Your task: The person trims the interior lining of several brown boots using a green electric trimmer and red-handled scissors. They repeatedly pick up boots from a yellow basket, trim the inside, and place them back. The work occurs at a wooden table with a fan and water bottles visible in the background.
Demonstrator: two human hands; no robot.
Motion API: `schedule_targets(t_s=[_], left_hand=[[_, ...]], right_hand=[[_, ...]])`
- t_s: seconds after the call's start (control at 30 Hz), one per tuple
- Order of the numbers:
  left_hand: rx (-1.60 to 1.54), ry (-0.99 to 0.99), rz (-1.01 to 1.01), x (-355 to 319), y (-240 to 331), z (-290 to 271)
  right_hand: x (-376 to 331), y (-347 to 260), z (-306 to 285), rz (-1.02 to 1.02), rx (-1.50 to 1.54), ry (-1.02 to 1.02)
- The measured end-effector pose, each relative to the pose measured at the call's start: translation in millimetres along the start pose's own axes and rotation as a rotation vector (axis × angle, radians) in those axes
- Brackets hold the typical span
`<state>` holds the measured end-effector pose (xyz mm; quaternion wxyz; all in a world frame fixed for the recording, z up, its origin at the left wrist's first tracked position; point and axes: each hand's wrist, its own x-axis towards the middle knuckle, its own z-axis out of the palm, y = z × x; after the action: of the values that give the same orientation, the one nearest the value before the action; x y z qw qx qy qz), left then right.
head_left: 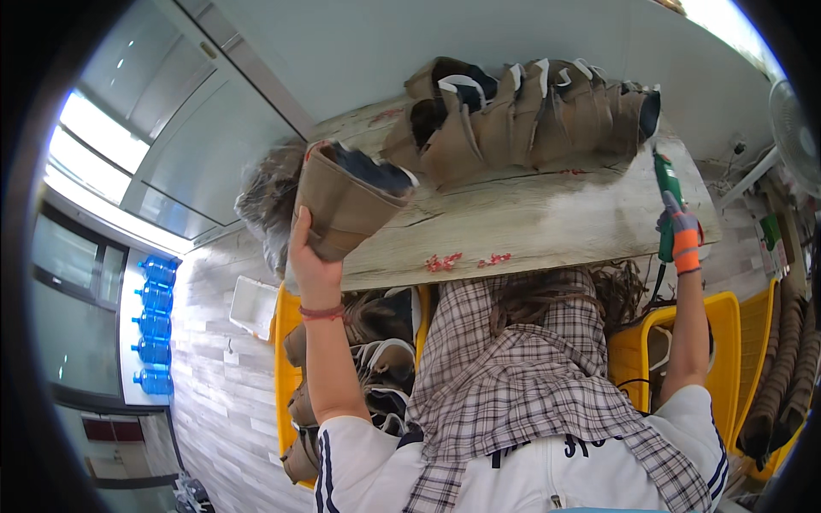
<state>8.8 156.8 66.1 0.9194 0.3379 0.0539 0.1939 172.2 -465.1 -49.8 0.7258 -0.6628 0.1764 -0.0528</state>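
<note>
- Clock positions are being read from the middle of the head view, 12 at the top.
- Left hand (pixel 316 261): the bare grip is grasping a brown upper (pixel 355 209) by its lower left side; a red band (pixel 323 314) is circling the wrist.
- The upper is sitting between 10 and 11 o'clock, over the left end of the bench (pixel 505 218), tilting, its dark-lined mouth facing up and right.
- Right hand (pixel 681 224): the grip, wearing a grey-and-orange glove (pixel 687 248), is grasping a green tool (pixel 669 178) between 2 and 3 o'clock.
- The tool is standing nearly upright, its tip pointing toward the right end of a row (pixel 539 128) of similar uppers; contact cannot be told.
- That row is lying along the far side of the bench at 1 o'clock, its pieces overlapping.
- A plastic-wrapped bundle (pixel 267 197) is resting at 10 o'clock, just beside the held upper.
- At 7 o'clock a yellow bin (pixel 286 321) is holding shoes (pixel 393 359); a second yellow bin (pixel 725 342) is standing between 3 and 4.
- Brown strips (pixel 547 301) are lying on the checked apron (pixel 513 368), between 3 and 4 o'clock.
- Blue bottles (pixel 154 325) are lining up between 8 and 9 o'clock.
</note>
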Motion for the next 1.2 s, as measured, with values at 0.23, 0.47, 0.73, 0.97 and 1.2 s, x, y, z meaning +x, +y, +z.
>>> schedule_targets(t_s=[0.23, 0.47, 0.73, 0.97, 1.2], left_hand=[[-0.333, 0.006, -0.227, -34, 7, -25], [-0.605, -0.048, -0.393, -35, -37, -52], [-0.635, -0.037, -0.443, -44, -45, -51], [-0.736, -0.154, -0.498, -44, -51, -51], [-0.626, 0.012, -0.479, -42, -65, -47]], right_hand=[[-125, -74, 82, -0.435, -0.305, -0.249], [-229, -74, 135, -0.985, -0.906, -0.562], [-232, -41, 132, -1.232, -0.999, -0.473], [-235, -41, 132, -1.223, -0.992, -0.509], [-237, -41, 135, -1.289, -0.908, -0.49]])
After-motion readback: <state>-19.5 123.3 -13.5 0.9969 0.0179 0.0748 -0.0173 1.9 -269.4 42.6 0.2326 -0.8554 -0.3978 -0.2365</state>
